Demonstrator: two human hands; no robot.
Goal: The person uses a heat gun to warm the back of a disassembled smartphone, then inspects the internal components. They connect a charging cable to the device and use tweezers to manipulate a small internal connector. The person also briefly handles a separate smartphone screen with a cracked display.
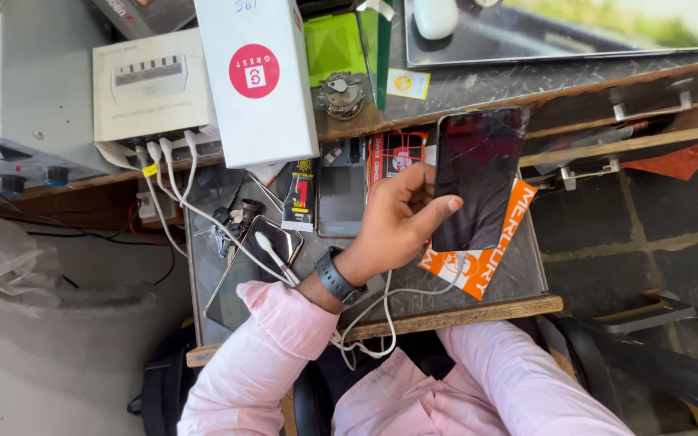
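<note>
Dark stone countertop (478, 81) spans the top of the view, with a pulled-out drawer shelf (519, 278) below it serving as a cluttered work surface over a tiled floor (656, 218). On the left stands a grey bench power supply (18, 97) with two knobs. Beside it a white multi-port charger (149, 85) feeds several white cables (173, 173), and a tall white carton (256, 77) with a red round sticker leans over it. A flat mat (607, 28) and a white mouse (435, 16) lie at the top. Over the shelf, the left hand (397, 218) grasps a dark smartphone (478, 178) with a cracked screen, thumb laid across the glass, above an orange packet (486, 262). A black wristwatch (334, 276) sits below the pink sleeve (260, 355). Another phone (272, 241) lies left of the wrist. The right hand is out of sight.
</note>
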